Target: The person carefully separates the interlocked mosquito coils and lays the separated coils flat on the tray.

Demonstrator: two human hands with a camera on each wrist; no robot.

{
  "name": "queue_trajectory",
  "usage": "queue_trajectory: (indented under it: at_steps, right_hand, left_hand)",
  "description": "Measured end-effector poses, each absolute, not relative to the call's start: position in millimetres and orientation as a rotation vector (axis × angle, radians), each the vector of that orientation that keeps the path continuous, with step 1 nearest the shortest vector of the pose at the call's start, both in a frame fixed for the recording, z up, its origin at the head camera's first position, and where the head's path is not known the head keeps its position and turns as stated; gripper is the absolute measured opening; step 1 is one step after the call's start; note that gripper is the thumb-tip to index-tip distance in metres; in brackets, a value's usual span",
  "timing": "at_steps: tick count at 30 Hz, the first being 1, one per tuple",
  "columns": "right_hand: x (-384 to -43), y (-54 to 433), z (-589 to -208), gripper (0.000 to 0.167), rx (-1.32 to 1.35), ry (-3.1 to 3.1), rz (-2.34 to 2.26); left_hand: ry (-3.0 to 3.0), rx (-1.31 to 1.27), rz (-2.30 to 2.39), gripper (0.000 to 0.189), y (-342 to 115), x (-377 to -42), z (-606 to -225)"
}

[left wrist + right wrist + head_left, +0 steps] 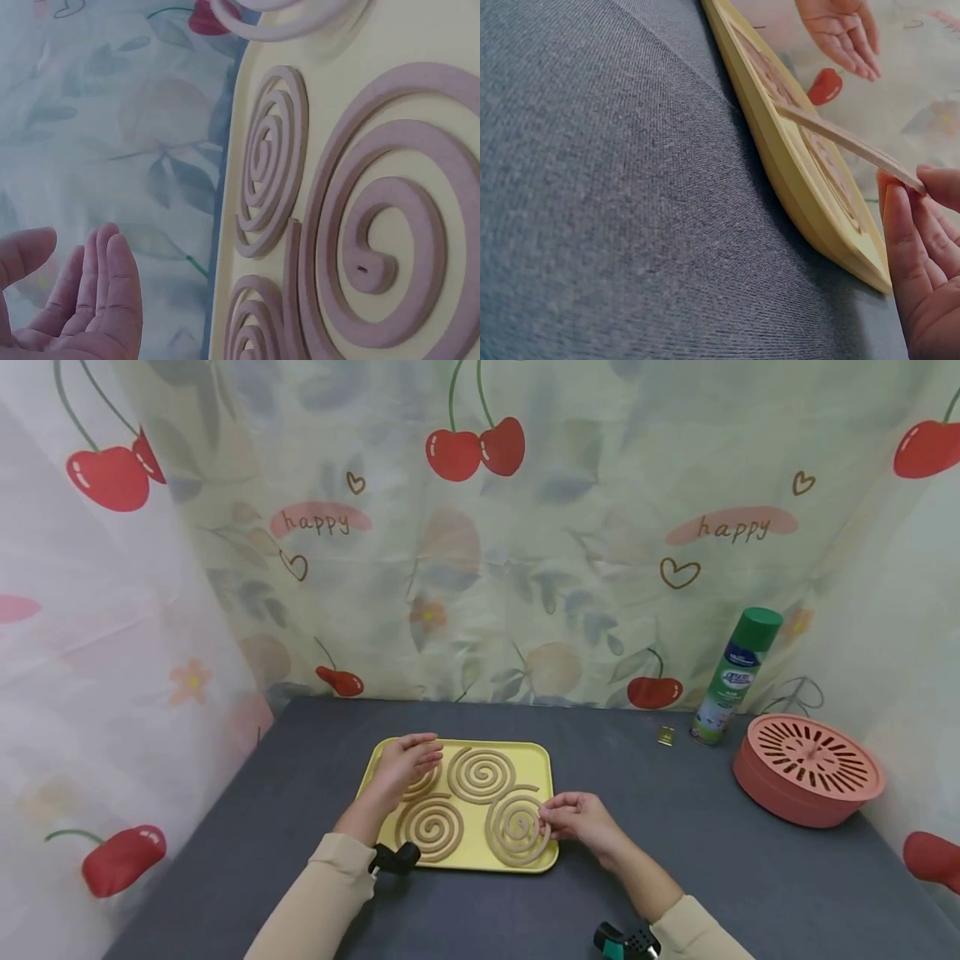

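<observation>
A yellow tray [474, 839] on the dark table carries several brown mosquito coils. My right hand [581, 822] pinches the outer edge of the front-right mosquito coil [517, 821] between thumb and fingers. In the right wrist view that coil [847, 141] slants up from the tray toward the fingertips. My left hand [405, 768] hovers over the back-left coil [422, 787] and partly hides it. Its fingers are loosely extended and hold nothing, as the left wrist view shows. The front-left coil [430, 828] and the back-right coil [482, 775] lie flat in the tray.
At the right stands a round pink slotted container [810, 806]. Behind it are a green-capped spray can [731, 681] and a thin grey cord [798, 697]. A small gold square piece [666, 735] lies left of the can. Patterned curtains [480, 568] border the table.
</observation>
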State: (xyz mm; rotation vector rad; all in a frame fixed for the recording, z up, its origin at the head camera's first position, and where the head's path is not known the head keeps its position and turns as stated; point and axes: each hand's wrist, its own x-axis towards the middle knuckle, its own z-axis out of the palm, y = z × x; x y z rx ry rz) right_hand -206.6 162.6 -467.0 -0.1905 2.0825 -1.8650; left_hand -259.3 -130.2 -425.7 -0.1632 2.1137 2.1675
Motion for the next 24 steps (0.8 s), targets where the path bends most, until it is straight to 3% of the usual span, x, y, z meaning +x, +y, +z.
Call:
queue_trajectory:
  at_steps: [12, 24]
  right_hand:
    - [-206.2, 159.2, -468.2, 0.035, -0.226, 2.178, -1.791]
    - [-204.5, 145.7, -467.8, 0.022, -0.207, 2.535, -1.565]
  left_hand:
    - [2.127, -0.134, 2.152, 0.037, -133.5, -252.0, -422.1]
    - [2.115, -0.146, 2.171, 0.032, -128.9, -250.8, -414.9]
